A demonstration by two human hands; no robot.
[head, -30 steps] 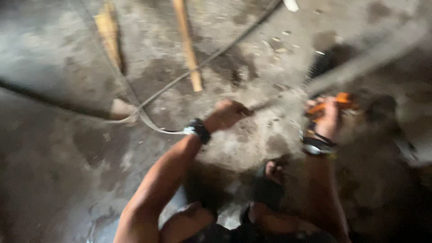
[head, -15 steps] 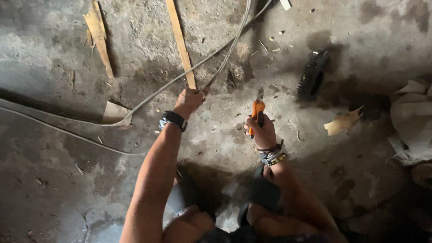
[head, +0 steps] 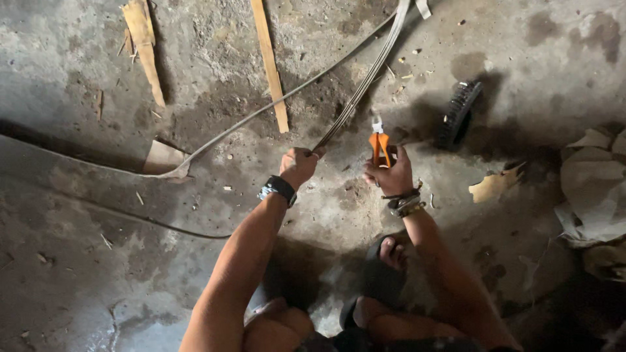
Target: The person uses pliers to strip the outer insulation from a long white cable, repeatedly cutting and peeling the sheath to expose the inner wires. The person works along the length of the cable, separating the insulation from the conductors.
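Down on the concrete floor, a flat grey cable runs from the top edge of the view diagonally toward the person, and its near end is caught in the left hand. That hand is curled into a closed fist around the cable, knuckles up, lifting the end clear of the floor. A black wristwatch sits on that wrist.

Just beside it, the right hand is wrapped shut around the orange handles of a pair of pliers. The tool points away from the person, its metal nose near the cable but apart from it; whether the nose is parted or closed is too small to tell. Bands and a bracelet circle the right wrist.

A thinner grey wire crosses the floor from the cable's area out to the left, passing over a scrap of cardboard. A long wooden slat lies between the wire and the cable, reaching up to the top edge. A broken, splintered piece of wood lies well apart at the upper left.

To the right of the pliers, a dark round brush stands on its edge. A torn bit of cardboard lies near it, and crumpled pale sacking is heaped at the right edge. Below the hands, a foot in a dark sandal rests on the floor between the person's knees.
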